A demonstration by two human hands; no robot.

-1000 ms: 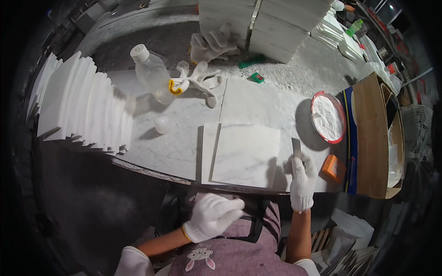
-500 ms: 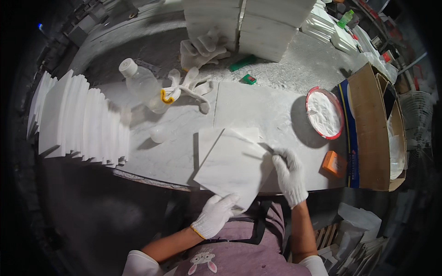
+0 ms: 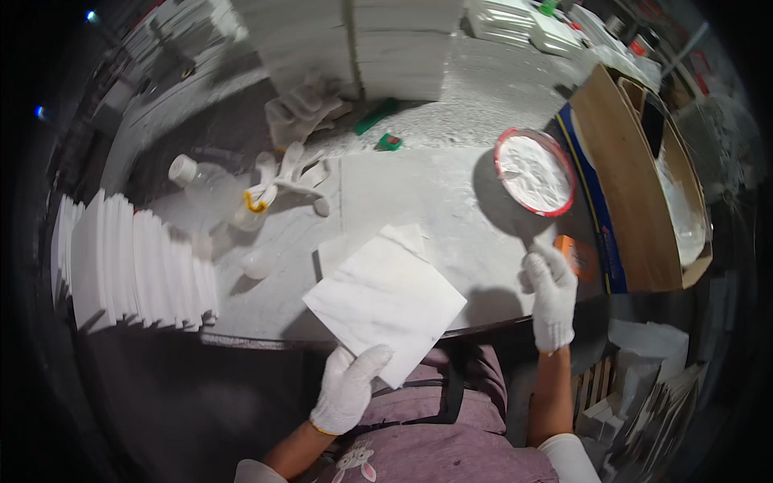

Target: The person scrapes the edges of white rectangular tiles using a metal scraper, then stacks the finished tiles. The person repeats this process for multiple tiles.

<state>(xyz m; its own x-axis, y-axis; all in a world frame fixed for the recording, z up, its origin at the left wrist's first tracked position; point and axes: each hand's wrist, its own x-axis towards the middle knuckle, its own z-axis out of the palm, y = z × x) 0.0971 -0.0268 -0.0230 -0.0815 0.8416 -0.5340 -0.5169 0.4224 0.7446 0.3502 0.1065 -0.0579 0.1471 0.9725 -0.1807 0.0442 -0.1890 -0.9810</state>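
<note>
A square white marble tile sits tilted over the dusty worktable's near edge, the gloved left hand gripping its lower corner. The gloved right hand, fingers curled around a tool handle, hovers beside a red-rimmed bowl of white powder.
</note>
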